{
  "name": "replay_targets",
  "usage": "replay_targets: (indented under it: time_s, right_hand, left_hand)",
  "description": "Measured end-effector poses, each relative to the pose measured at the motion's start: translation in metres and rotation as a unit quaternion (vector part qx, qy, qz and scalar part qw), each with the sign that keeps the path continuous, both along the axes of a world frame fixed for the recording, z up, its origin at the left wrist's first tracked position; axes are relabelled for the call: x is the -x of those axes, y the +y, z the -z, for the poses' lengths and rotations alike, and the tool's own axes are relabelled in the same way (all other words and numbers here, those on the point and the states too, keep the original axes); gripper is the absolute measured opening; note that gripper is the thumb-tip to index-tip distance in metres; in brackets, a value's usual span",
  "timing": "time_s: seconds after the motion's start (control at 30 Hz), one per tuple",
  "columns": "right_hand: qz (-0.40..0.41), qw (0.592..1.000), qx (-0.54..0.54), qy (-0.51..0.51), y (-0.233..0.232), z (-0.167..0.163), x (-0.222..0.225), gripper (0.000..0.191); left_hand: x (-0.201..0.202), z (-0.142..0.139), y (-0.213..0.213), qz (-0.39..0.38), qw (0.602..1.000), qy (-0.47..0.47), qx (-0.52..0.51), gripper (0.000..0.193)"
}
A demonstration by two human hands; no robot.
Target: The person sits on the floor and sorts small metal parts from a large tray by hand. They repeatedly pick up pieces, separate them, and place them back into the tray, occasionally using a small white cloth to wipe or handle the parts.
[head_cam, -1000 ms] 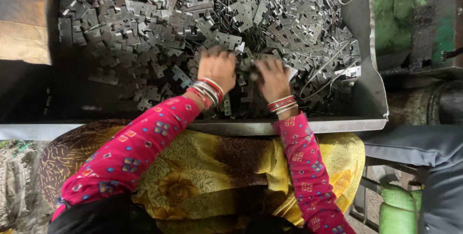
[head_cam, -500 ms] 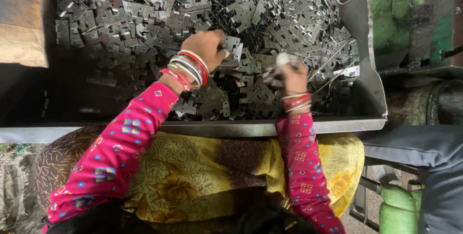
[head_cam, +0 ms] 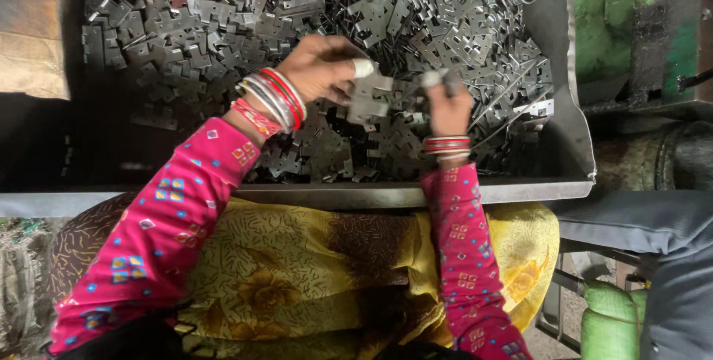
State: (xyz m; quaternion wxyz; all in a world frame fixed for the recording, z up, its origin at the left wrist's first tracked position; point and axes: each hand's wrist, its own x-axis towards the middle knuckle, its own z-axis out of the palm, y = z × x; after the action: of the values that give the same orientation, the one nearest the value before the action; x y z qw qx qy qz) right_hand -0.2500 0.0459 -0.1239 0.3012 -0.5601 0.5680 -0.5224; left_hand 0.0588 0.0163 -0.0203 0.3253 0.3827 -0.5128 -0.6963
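Observation:
My left hand (head_cam: pixel 321 69), with bangles at the wrist and a taped fingertip, grips a flat grey notched metal plate (head_cam: pixel 369 99) lifted above the pile. My right hand (head_cam: pixel 448 105) holds the plate's right side, fingers pinched near a thin metal pin (head_cam: pixel 434 76). Both hands hover over a heap of several similar stamped metal plates (head_cam: pixel 223 26) mixed with thin rods, filling a large grey metal tray (head_cam: pixel 564 145). Pink patterned sleeves cover both forearms.
The tray's front rim (head_cam: pixel 334 195) runs across just above my yellow-draped lap. A green machine body (head_cam: pixel 639 26) stands at the right, a tan sack (head_cam: pixel 33 26) at the upper left, and a green bag (head_cam: pixel 613 319) at the lower right.
Both hands rose from the pile near the tray's front. They came together holding a plate, the left hand moving right and the right hand lifting higher.

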Motion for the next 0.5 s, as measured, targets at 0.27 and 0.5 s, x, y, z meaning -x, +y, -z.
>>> replay_targets:
  time_s: [0.27, 0.5]
  right_hand:
    - [-0.068, 0.868, -0.206, -0.446, 0.018, -0.028, 0.004, 0.029]
    - [-0.125, 0.826, -0.322, -0.445, 0.048, -0.029, -0.085, 0.055]
  left_hand:
    - [0.005, 0.021, 0.000, -0.148, 0.982, 0.033, -0.110, 0.040]
    - [0.046, 0.051, 0.053, -0.064, 0.931, -0.264, 0.245, 0.056]
